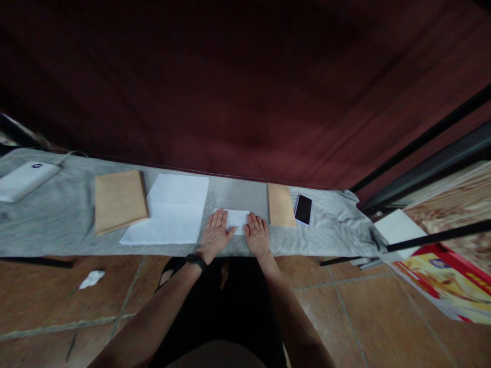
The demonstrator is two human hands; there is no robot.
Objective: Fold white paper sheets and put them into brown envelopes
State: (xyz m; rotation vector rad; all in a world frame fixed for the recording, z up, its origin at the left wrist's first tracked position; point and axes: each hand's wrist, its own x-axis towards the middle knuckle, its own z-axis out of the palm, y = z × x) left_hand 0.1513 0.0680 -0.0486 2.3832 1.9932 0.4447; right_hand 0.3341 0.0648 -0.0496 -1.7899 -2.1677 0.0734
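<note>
A small white piece of folded paper (pixel 238 219) lies flat on the grey cloth in front of me. My left hand (pixel 216 233) rests palm down on its left end, fingers stretched out. On its right end lies my right hand (pixel 258 234), also flat with the fingers extended. Both palms hide the paper's ends. Left of my hands are large white sheets (pixel 172 212) with a crease across them. A thick stack of brown envelopes (pixel 119 202) overlaps their left side. To the right of my right hand is a single brown envelope (pixel 281 205).
A phone (pixel 303 209) lies beyond the single envelope. A white device (pixel 28 180) with a cable sits at the far left of the cloth-covered bench (pixel 333 225). Behind rises a dark red panel (pixel 230 102). A colourful box (pixel 448 278) stands at the right, beside black metal bars.
</note>
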